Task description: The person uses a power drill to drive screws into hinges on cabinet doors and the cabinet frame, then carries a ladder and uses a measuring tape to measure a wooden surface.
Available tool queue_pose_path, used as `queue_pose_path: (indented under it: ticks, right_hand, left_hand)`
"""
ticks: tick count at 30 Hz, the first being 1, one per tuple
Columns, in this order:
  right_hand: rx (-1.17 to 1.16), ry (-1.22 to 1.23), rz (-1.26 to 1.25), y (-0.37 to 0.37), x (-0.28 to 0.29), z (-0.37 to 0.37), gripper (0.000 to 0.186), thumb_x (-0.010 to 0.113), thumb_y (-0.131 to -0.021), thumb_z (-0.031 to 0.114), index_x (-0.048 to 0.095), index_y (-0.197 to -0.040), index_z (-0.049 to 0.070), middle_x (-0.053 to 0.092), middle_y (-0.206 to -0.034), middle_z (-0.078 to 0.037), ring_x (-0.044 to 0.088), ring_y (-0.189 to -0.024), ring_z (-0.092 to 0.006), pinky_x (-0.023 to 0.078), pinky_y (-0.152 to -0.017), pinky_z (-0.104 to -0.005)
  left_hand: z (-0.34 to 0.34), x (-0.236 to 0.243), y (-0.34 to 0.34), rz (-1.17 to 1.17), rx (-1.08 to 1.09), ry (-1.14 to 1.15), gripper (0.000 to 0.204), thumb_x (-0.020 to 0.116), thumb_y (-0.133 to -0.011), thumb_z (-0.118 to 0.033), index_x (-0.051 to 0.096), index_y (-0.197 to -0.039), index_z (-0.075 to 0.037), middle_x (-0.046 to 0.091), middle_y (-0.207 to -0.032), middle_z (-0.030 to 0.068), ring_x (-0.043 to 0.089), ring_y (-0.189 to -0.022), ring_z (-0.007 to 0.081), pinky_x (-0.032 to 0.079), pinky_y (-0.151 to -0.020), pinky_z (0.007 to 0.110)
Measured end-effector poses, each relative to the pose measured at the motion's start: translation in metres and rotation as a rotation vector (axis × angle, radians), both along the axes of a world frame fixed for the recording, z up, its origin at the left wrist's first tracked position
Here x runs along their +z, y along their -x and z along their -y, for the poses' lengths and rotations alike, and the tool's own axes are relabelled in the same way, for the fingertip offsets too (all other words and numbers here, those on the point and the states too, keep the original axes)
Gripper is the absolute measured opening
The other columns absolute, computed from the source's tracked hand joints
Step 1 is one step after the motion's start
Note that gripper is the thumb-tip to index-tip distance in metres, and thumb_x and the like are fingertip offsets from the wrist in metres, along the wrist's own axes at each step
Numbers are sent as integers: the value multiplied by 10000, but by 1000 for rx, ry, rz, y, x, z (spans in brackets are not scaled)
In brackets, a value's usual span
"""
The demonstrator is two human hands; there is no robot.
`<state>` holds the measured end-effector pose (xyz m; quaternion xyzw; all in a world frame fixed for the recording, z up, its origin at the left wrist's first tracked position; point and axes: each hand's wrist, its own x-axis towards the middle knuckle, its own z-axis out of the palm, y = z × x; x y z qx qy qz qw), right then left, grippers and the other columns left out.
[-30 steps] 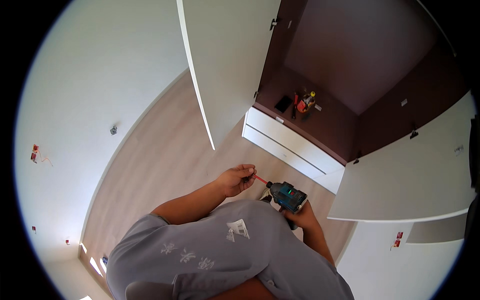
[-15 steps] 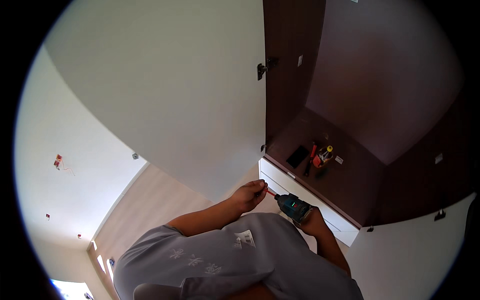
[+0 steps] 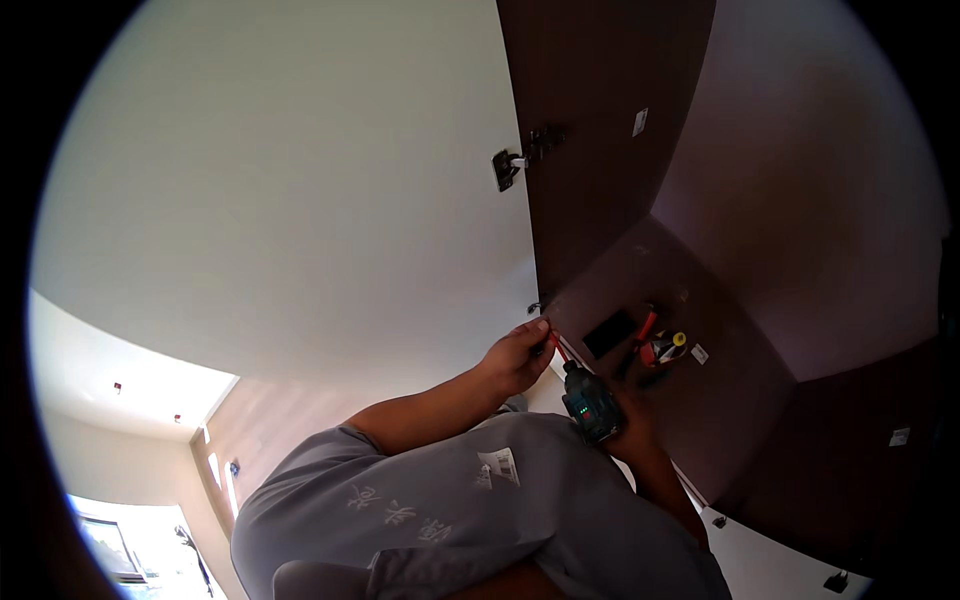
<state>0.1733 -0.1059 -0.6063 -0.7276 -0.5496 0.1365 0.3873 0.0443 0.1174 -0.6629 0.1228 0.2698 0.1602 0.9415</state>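
Note:
My left hand (image 3: pixel 518 355) pinches at the tip of a red driver bit (image 3: pixel 557 345), near the lower hinge (image 3: pixel 533 308) where the open white door (image 3: pixel 280 200) meets the dark brown cabinet (image 3: pixel 570 80). A small dark piece at those fingertips is too hidden to name. My right hand (image 3: pixel 630 430) grips a teal and black cordless driver (image 3: pixel 590 405), its bit pointing up toward my left fingers. Just beyond, on the cabinet's bottom panel, lie a black flat rectangle (image 3: pixel 607 333), a red-handled tool (image 3: pixel 645 326) and a red and yellow container (image 3: pixel 676 345).
An upper hinge (image 3: pixel 505 170) joins door and side panel. Another open door (image 3: pixel 760 550) with hinges shows at lower right. Behind me at lower left are a wall with wiring boxes (image 3: pixel 118 386), a strip of wooden floor (image 3: pixel 260 410) and a bright window (image 3: pixel 105 550).
I have moved closer to the cabinet, which fills more of the view. Both hands and the driver have risen toward the lower hinge, and the driver now points more steeply upward.

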Motion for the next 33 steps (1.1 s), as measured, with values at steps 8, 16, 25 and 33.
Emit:
queue_pose_path:
  ticks: [8, 16, 25, 33]
  right_hand:
    - [37, -184, 653, -45, -5, -42, 445, 722, -851, 128, 628, -1272, 22, 691, -1190, -141, 686, -1005, -331, 542, -890, -439]
    - [194, -533, -702, -75, 72, -139, 457, 640, -889, 7, 566, -1339, 6, 659, -1256, -143, 656, -977, -172, 541, -854, -332]
    - [243, -495, -807, -81, 71, -161, 480, 640, -850, -84, 571, -1316, 7, 664, -1239, -164, 662, -973, -174, 555, -816, -319]
    - [272, -502, -801, -90, 74, -160, 475, 649, -845, -92, 571, -1307, -9, 672, -1219, -164, 673, -977, -179, 561, -816, -315]
  left_hand:
    - [-32, 57, -37, 246, -109, -55, 285, 642, -995, -127, 607, -1272, -70, 662, -1174, 30, 648, -1097, 141, 561, -986, 243]
    - [-42, 40, -13, -224, -89, -11, 260, 437, -1050, -1, 520, -1295, 30, 580, -1242, 152, 615, -1178, 244, 551, -1058, 330]
    - [-43, 13, 26, -221, -131, -7, 219, 459, -1059, -34, 544, -1259, -16, 609, -1215, 105, 635, -1135, 204, 548, -1042, 315]
    - [-36, 11, 25, -194, -143, -14, 197, 473, -1071, -99, 573, -1226, -28, 657, -1148, 79, 663, -1078, 185, 578, -973, 297]
